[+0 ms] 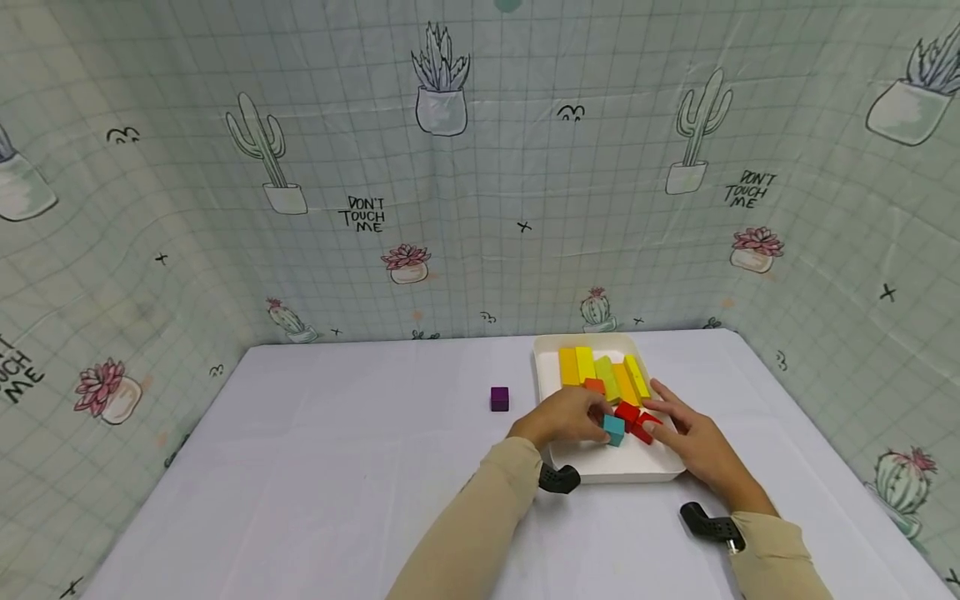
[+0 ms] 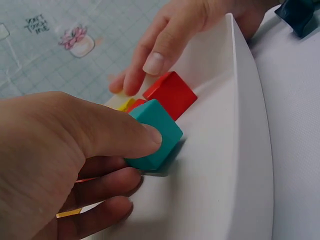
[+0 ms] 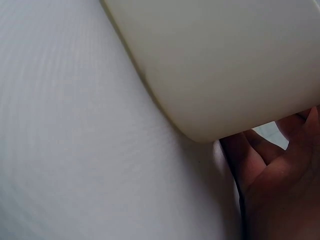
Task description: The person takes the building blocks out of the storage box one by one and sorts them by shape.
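My left hand is over the white tray and pinches a teal cube. In the left wrist view the thumb presses one face of the teal cube, whose lower edge is close to the tray floor. Beside it sit two red cubes, near my right hand. The right thumb is at the top of the nearer red cube, its fingers extended. In the right wrist view the tray's outer wall hides the right fingertips.
Several yellow and orange-yellow blocks stand in a row at the tray's far end, with an orange-red block before them. A dark purple cube lies on the white table left of the tray. Patterned cloth surrounds the table's back and sides.
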Motion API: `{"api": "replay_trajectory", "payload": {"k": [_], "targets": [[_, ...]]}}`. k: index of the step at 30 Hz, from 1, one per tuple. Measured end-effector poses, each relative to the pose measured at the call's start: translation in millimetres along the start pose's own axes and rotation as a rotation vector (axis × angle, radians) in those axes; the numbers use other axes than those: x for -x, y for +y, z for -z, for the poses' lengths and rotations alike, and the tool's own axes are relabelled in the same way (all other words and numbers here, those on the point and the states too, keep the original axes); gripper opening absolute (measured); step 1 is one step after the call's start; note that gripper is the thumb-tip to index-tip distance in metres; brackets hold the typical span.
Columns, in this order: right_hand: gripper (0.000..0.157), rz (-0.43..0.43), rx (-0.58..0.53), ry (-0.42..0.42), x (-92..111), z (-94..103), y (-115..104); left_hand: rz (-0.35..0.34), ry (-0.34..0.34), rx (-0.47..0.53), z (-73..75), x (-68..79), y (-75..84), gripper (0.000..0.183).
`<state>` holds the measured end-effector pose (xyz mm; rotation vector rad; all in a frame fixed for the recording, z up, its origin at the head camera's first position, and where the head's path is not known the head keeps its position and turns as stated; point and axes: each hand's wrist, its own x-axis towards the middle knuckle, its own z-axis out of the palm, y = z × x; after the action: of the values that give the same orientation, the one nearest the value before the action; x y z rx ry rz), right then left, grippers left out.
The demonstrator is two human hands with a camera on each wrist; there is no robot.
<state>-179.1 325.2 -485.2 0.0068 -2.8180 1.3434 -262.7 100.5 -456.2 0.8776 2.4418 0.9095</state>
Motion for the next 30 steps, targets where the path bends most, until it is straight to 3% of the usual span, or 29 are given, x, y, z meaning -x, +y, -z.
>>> {"api": "replay_trajectory", "payload": {"k": [9,30], "targets": [[0.065,0.009,-0.001,0.006,-2.7,-3.4,3.4,-0.005,0.057,0.072,0.6,3.5,-1.5,0.026],[0.065,-0.001,0.000,0.004,-1.7,-2.1,1.4,-0.057,0.087,0.118,2.1,4.1,-3.6,0.028]]}}
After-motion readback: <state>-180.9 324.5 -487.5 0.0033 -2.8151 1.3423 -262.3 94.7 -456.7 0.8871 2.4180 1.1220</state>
